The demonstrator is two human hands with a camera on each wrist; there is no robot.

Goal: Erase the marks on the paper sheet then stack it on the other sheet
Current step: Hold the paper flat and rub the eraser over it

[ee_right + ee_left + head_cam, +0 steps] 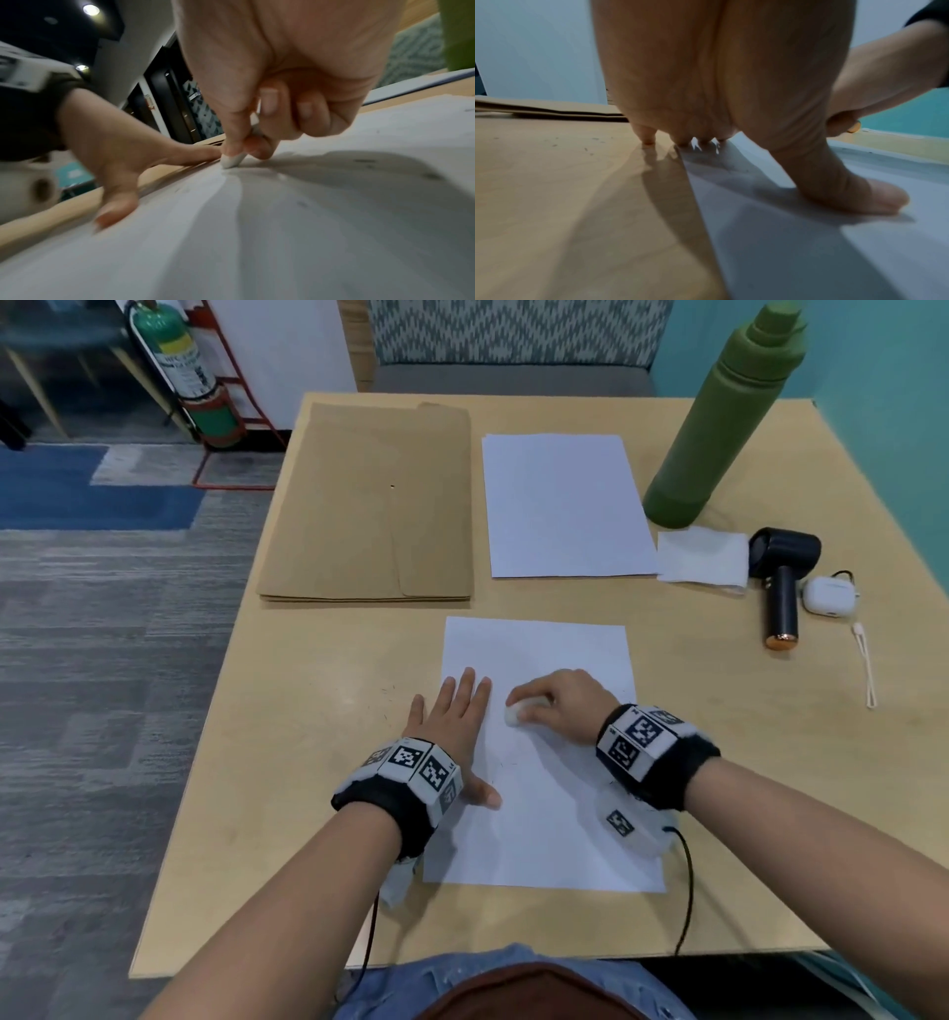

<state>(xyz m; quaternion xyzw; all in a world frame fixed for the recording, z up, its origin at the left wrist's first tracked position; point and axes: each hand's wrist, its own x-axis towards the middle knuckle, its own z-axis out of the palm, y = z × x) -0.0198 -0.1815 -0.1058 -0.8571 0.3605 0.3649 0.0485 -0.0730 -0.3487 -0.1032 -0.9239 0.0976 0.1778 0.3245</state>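
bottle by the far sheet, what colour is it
Olive green all over, cap included; the bottle shows best in the head view.

Even, bright overhead light in the head view; both wrist views dimmer, blurred, shadowed, edges warped.

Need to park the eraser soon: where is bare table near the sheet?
Bare table lies right of the near sheet, below the fan. A bare strip lies left, below the envelopes. Crowded: far right, around the bottle, tissue and earbud case.
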